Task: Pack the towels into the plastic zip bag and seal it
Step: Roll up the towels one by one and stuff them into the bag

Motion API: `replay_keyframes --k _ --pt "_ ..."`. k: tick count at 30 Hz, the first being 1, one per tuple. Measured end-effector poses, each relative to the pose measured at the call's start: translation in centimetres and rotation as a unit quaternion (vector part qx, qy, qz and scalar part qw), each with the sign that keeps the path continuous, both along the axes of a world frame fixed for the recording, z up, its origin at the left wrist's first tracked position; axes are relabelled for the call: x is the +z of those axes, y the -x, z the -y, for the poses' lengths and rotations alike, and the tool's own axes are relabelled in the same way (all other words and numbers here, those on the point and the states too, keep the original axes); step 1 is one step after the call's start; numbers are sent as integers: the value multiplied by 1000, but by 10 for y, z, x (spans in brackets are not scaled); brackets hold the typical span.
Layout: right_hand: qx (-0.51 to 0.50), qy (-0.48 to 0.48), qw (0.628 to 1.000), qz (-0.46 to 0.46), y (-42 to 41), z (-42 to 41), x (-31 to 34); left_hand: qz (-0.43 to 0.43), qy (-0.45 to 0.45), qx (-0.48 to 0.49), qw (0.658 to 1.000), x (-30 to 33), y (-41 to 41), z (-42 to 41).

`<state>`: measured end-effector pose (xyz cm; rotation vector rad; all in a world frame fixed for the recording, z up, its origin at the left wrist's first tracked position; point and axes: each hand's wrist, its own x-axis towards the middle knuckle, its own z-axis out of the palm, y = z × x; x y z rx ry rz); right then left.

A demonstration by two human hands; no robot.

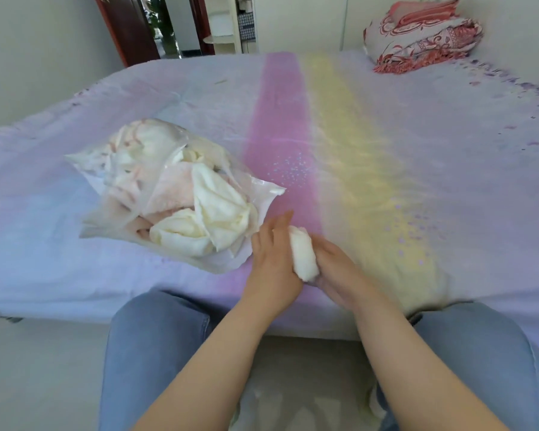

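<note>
A clear plastic zip bag lies on the bed to my left, stuffed with several white and pale pink towels. Its mouth faces my hands and stands open, with a cream towel bulging out of it. Just right of the mouth, a small rolled white towel is pressed between my two hands. My left hand lies flat against its left side, and my right hand cups it from the right and below.
The bed carries a pastel sheet with a pink and a yellow stripe. A folded red-patterned quilt sits at the far right corner. My knees in blue jeans are against the bed's near edge. A doorway opens at the back.
</note>
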<state>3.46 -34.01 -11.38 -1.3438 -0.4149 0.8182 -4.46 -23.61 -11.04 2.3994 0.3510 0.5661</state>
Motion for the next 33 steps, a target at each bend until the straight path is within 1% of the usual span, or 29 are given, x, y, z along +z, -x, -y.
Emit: replay_keyframes --k 2,3,5,6,7,8,9,10,11,12,13,14,15,17,18,19,20,22,24,25,26,27,29,31,33 --pt "23 -64 995 -80 12 3 -1 0 13 -45 999 2 13 -4" --pt "36 -88 990 -102 15 4 1 1 23 -65 998 3 20 -7" --pt "40 -92 992 -82 18 1 12 27 35 -96 994 9 36 -15" --pt "13 -85 995 -49 19 -5 21 51 41 -99 993 13 45 -20" --pt "-36 -80 996 -5 20 -13 28 81 54 -85 992 17 55 -23" --pt "-95 -82 991 44 22 -22 34 126 75 -46 988 20 66 -25" --pt "-143 -86 981 95 27 -31 41 187 97 21 977 20 77 -26" --pt "-173 -89 969 149 33 -42 48 243 121 107 957 18 86 -28" --pt "-184 -79 958 207 41 -52 52 276 156 190 929 14 93 -32" --pt "-180 -44 944 274 47 -62 53 273 198 255 906 9 98 -37" --pt "-165 12 922 349 52 -73 49 239 230 292 897 3 101 -44" --pt "-154 70 890 422 55 -84 44 192 246 305 900 -2 102 -51" --pt "-156 116 851 488 57 -93 38 144 254 306 906 -5 103 -58" --pt "-186 168 771 586 58 -109 30 72 260 293 917 -8 101 -72" --pt "-201 183 743 612 60 -114 28 41 241 287 926 -8 99 -78" --pt "-201 197 733 620 62 -118 30 13 208 284 936 -8 97 -83" --pt "-182 207 745 607 64 -122 33 -7 166 283 945 -6 94 -86" --pt "-110 202 806 545 65 -130 36 -11 81 284 955 -1 91 -91" --pt "-67 148 864 476 64 -137 39 -23 28 278 960 2 89 -98" --pt "-54 113 882 454 64 -140 41 -39 15 274 961 3 87 -103" --pt "-36 83 888 451 63 -142 41 -54 18 273 960 4 87 -108" --pt "-14 69 881 467 62 -143 41 -58 33 270 960 5 86 -112" --pt "39 84 843 530 58 -148 47 -36 61 261 963 7 89 -117" --pt "87 142 792 588 55 -158 58 -4 77 250 965 10 92 -118" --pt "120 204 747 621 50 -176 69 21 87 245 965 11 95 -121"
